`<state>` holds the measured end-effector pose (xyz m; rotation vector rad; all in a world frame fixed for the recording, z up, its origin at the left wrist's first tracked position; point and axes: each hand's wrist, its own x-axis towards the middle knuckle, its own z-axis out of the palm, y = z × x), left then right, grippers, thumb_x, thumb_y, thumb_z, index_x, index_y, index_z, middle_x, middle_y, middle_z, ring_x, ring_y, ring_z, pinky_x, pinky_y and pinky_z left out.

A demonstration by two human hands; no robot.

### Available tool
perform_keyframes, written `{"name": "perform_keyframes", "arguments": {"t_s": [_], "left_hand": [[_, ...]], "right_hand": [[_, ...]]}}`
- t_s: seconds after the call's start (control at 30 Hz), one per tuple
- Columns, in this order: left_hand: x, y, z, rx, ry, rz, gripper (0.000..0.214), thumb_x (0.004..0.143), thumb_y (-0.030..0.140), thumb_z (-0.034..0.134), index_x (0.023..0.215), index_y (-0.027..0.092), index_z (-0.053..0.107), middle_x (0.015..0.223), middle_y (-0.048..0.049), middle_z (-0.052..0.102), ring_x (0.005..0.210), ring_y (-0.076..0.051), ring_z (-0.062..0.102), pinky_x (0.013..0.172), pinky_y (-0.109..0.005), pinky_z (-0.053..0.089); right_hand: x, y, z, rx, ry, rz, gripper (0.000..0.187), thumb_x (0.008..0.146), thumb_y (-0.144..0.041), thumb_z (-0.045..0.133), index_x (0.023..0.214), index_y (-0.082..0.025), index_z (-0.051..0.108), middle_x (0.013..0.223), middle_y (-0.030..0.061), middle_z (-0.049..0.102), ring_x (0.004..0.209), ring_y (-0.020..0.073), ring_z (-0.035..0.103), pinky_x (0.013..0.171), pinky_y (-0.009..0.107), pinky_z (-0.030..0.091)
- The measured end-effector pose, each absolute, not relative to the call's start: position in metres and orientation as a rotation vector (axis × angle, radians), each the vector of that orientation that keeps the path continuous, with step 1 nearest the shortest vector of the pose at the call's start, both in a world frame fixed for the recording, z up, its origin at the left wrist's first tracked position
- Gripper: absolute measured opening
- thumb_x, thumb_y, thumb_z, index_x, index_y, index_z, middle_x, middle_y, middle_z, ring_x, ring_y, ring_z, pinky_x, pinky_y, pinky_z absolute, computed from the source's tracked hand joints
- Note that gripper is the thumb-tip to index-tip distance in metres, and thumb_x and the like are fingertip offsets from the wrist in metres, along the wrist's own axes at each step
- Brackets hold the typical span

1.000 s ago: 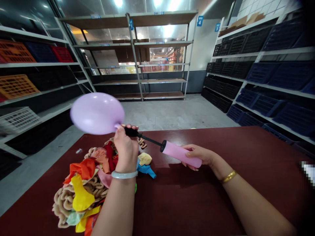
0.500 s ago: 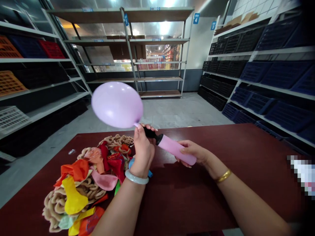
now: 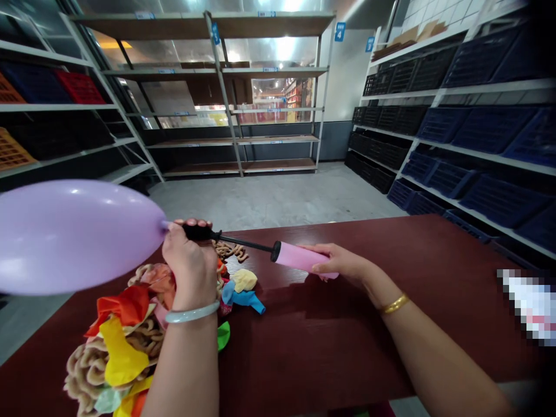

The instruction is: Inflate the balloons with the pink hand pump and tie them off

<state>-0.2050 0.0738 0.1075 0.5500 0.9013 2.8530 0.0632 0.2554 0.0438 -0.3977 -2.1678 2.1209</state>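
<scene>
My left hand grips the black handle end of a balloon pump and pinches the neck of a purple balloon there. The balloon is inflated and reaches the left edge of the view. Around the pump's pink barrel my right hand is closed. A thin black rod shows between handle and barrel, so the pump is drawn out. Under my left forearm lies a pile of uninflated balloons, among them a yellow balloon, a red-orange balloon and a blue balloon, mixed with tan twisting balloons.
The dark red table spans the front. Past it are grey floor and a metal rack. Shelves at right hold dark crates; shelves at left hold coloured crates. A blurred white item is at the right edge.
My left hand has moved left with the handle and balloon, drawing the rod out of the barrel. The balloon looks larger. My right hand stays nearly in place.
</scene>
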Motion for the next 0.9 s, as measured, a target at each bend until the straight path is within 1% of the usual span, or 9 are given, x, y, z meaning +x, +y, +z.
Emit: {"name": "perform_keyframes", "arguments": {"t_s": [0.07,0.13,0.2,0.27,0.33,0.4,0.53,0.67,0.9], "left_hand": [[-0.206,0.073,0.108,0.566,0.881,2.883,0.018,0.092,0.030,0.055,0.077,0.021,0.052,0.070,0.0016,0.051,0.064,-0.011,0.054,0.070,-0.029,0.050],[-0.202,0.077,0.106,0.574,0.857,2.910,0.018,0.092,0.030,0.057,0.076,0.022,0.052,0.070,0.0020,0.051,0.063,-0.011,0.054,0.070,-0.029,0.050],[-0.191,0.086,0.103,0.584,0.834,2.914,0.018,0.090,0.031,0.060,0.077,0.021,0.051,0.072,0.0023,0.051,0.063,-0.011,0.055,0.071,-0.030,0.050],[-0.175,0.097,0.100,0.608,0.828,2.884,0.019,0.089,0.034,0.061,0.080,0.021,0.052,0.074,0.0019,0.053,0.066,-0.012,0.056,0.072,-0.031,0.051],[-0.158,0.107,0.096,0.639,0.843,2.828,0.019,0.089,0.037,0.061,0.083,0.021,0.052,0.077,0.0015,0.054,0.068,-0.012,0.057,0.072,-0.032,0.051],[-0.142,0.115,0.094,0.641,0.849,2.767,0.019,0.091,0.038,0.058,0.084,0.021,0.052,0.076,0.0018,0.054,0.068,-0.012,0.057,0.072,-0.031,0.051],[-0.136,0.117,0.093,0.594,0.875,2.712,0.018,0.090,0.036,0.058,0.082,0.021,0.051,0.072,0.0023,0.052,0.065,-0.012,0.056,0.068,-0.030,0.050],[-0.164,0.103,0.098,0.542,0.914,2.751,0.018,0.089,0.033,0.059,0.081,0.020,0.049,0.070,0.0019,0.052,0.064,-0.013,0.055,0.067,-0.031,0.050],[-0.202,0.074,0.112,0.555,0.877,2.862,0.017,0.094,0.024,0.050,0.078,0.019,0.051,0.071,0.0017,0.051,0.064,-0.011,0.053,0.067,-0.028,0.049]], "right_hand": [[0.068,0.264,0.048,-0.476,-2.065,1.988,0.065,0.071,-0.029,0.080,0.133,-0.026,0.061,0.103,0.0048,0.068,0.065,0.0096,0.059,0.055,0.021,0.051],[0.068,0.270,0.050,-0.543,-1.884,1.859,0.050,0.070,-0.032,0.080,0.117,-0.020,0.070,0.104,0.0070,0.067,0.065,0.0103,0.058,0.051,0.021,0.048],[0.065,0.271,0.047,-0.584,-1.716,1.753,0.037,0.071,-0.035,0.078,0.102,-0.017,0.073,0.093,0.0066,0.068,0.058,0.0095,0.054,0.043,0.020,0.041],[0.057,0.266,0.043,-0.587,-1.633,1.726,0.032,0.072,-0.037,0.078,0.097,-0.016,0.073,0.081,0.0042,0.065,0.052,0.0089,0.051,0.039,0.019,0.035],[0.048,0.254,0.039,-0.559,-1.619,1.756,0.033,0.072,-0.038,0.078,0.098,-0.018,0.072,0.080,0.0034,0.064,0.053,0.0094,0.052,0.039,0.019,0.034],[0.041,0.241,0.036,-0.533,-1.648,1.788,0.036,0.074,-0.039,0.077,0.104,-0.020,0.072,0.088,0.0045,0.065,0.057,0.0099,0.054,0.041,0.018,0.036],[0.038,0.226,0.036,-0.445,-1.806,1.896,0.054,0.075,-0.035,0.078,0.126,-0.027,0.066,0.106,0.0065,0.065,0.064,0.0096,0.057,0.048,0.020,0.044],[0.048,0.238,0.035,-0.405,-1.865,2.028,0.065,0.076,-0.033,0.078,0.138,-0.025,0.057,0.094,0.0061,0.067,0.062,0.0102,0.058,0.049,0.020,0.045],[0.074,0.271,0.042,-0.489,-1.885,2.169,0.062,0.077,-0.035,0.075,0.134,-0.015,0.059,0.077,0.0063,0.068,0.056,0.0119,0.059,0.039,0.016,0.036]]}}
